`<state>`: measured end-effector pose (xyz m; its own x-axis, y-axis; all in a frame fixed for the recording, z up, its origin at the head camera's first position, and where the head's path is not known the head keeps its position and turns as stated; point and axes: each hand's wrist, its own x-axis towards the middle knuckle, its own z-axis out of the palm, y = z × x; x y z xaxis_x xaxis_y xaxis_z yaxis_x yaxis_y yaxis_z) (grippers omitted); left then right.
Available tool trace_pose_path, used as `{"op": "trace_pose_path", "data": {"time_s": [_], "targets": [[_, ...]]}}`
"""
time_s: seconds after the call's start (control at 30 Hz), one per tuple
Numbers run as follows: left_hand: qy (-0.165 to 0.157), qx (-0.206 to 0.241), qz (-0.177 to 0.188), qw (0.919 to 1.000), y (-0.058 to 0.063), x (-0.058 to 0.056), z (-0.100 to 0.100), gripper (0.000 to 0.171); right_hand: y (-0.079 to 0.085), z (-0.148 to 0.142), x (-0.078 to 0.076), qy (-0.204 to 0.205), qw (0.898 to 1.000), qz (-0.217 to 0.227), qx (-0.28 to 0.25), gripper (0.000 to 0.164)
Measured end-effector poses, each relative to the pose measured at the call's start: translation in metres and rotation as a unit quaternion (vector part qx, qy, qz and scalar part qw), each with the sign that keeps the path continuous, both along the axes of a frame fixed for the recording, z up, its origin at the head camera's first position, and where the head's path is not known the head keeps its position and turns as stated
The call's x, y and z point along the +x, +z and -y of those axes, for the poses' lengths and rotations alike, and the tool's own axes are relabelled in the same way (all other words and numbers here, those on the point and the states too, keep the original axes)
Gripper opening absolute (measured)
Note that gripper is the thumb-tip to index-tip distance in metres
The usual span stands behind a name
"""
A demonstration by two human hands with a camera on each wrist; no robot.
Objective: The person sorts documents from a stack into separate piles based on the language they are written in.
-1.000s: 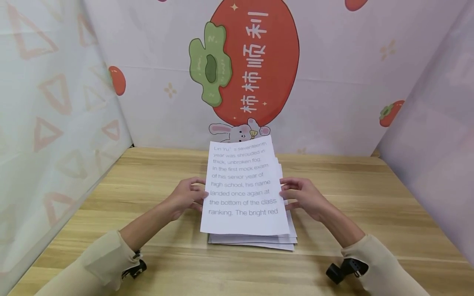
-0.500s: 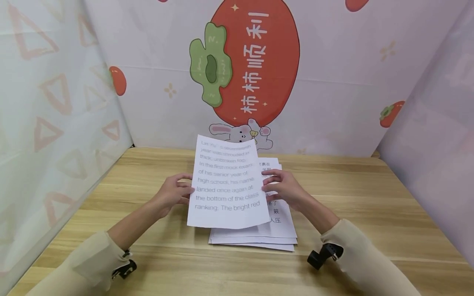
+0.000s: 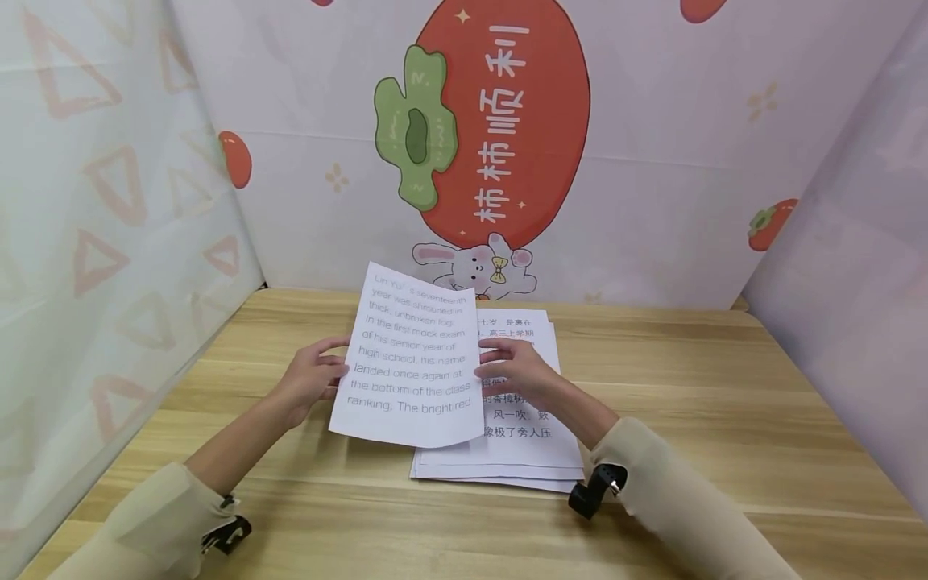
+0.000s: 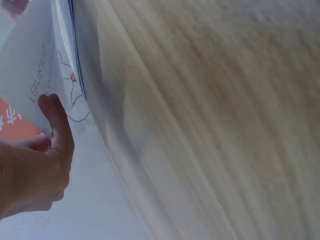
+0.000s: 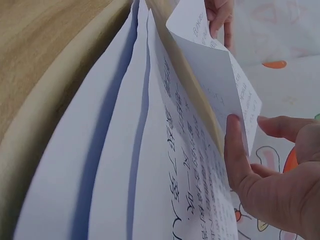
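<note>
Both hands hold up a white sheet of paper (image 3: 409, 362) with large English print, one at each side edge. My left hand (image 3: 308, 379) pinches its left edge; in the left wrist view that hand's thumb (image 4: 57, 120) lies on the printed face. The right hand (image 3: 522, 374) pinches the other edge, and the right wrist view shows that sheet (image 5: 220, 85) bowed between the two hands. Beneath and to the right lies a stack of papers (image 3: 518, 451), its top page in Chinese print. The sheet overlaps the stack's left part in the head view.
The stack's pages are slightly fanned at the front on a wooden table (image 3: 348, 515). A white backdrop (image 3: 652, 217) with a big red persimmon and a rabbit stands behind, with cloth side walls (image 3: 94, 242) left and right. A small black camera (image 3: 598, 490) sits on each wrist.
The English-print sheet has moved left with both hands, off most of the stack. The Chinese-print page beneath has come into view. The sheet has tilted and bowed more.
</note>
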<state>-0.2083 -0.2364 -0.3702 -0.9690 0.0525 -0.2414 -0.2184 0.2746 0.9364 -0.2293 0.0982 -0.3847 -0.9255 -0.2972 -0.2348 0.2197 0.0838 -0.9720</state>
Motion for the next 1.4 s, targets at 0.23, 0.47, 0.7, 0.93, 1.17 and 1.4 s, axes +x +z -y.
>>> {"op": "trace_pose_path", "data": {"time_s": [0.23,0.47,0.7,0.93,1.17,1.4], "targets": [[0.026,-0.003,0.001,0.9997,-0.004,0.0,0.016,0.054,-0.001,0.015,-0.002,0.027,0.999,0.03,-0.024,0.06],[0.043,-0.029,0.003,0.9986,-0.004,0.001,0.028,0.054,-0.002,0.029,-0.007,0.048,0.997,0.046,-0.039,0.057],[0.059,-0.052,0.006,0.9969,-0.004,0.002,0.037,0.054,-0.002,0.042,-0.009,0.056,0.996,0.053,-0.04,0.057],[0.074,-0.088,0.014,0.9933,-0.007,0.004,0.048,0.054,-0.003,0.052,-0.008,0.07,0.994,0.066,-0.052,0.056],[0.094,-0.114,0.022,0.9889,-0.009,0.003,0.058,0.057,-0.005,0.062,-0.01,0.097,0.991,0.065,-0.066,0.057],[0.114,-0.127,0.017,0.9852,-0.01,0.003,0.066,0.059,-0.004,0.074,-0.011,0.126,0.987,0.058,-0.076,0.065]]}}
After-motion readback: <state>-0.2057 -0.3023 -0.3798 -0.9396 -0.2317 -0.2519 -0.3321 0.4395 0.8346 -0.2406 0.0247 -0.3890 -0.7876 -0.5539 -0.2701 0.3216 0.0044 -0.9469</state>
